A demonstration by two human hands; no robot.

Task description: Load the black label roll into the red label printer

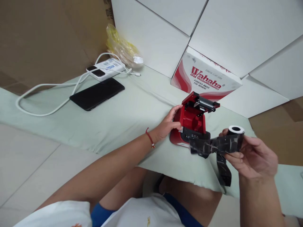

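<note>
Right of centre, the left hand (167,126) grips a red device (175,137); the right hand (259,157) grasps a roll (241,130) whose slack, dangling strip (223,170) could snag.

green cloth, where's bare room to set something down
Bare cloth: between the phone and left hand, and from phone to front edge. Crowded around the printer and roll, and behind the phone: power bank, cable, bag.
</note>
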